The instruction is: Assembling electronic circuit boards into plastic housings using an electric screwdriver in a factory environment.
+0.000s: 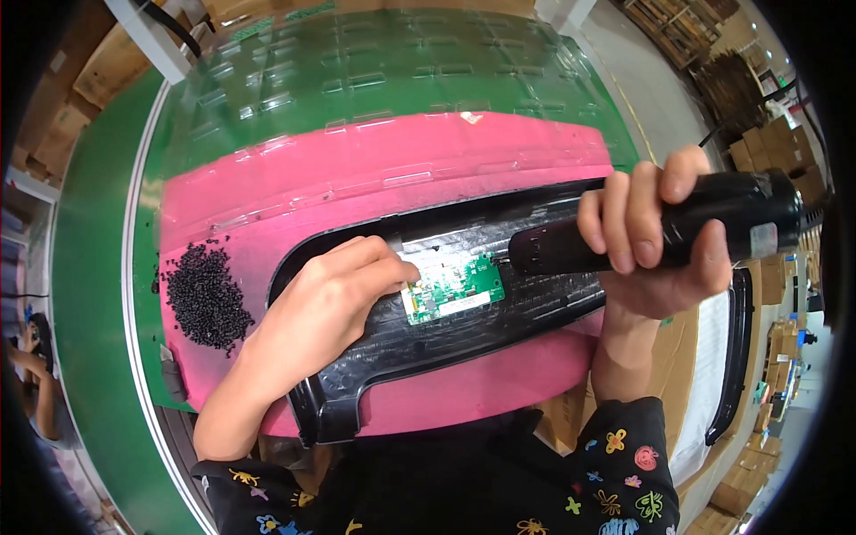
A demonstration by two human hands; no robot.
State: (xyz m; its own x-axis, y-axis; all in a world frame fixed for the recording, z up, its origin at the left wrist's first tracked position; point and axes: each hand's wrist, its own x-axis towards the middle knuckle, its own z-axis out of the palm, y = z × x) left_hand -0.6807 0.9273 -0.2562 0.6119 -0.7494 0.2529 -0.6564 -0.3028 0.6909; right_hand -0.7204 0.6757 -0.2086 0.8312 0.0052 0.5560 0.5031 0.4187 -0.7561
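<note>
A green circuit board [456, 290] lies inside a long, glossy black plastic housing [383, 334]. My left hand [325, 299] reaches across the housing's left part, its fingers bent together at the board's upper left corner; anything small under the fingertips is hidden. In my right hand [655, 227] is a black electric screwdriver [736, 214], tilted almost level, with my fingers wrapped round its body. Its front end [535, 250] points left, and the thin bit meets the board's upper right corner.
A heap of small black screws [205, 299] lies left of the housing on a pink mat [481, 392]. Clear plastic tray sheets [383, 80] cover the far side over green. Another black housing [736, 357] lies at the right on cardboard. Another person's arm [36, 383] shows at far left.
</note>
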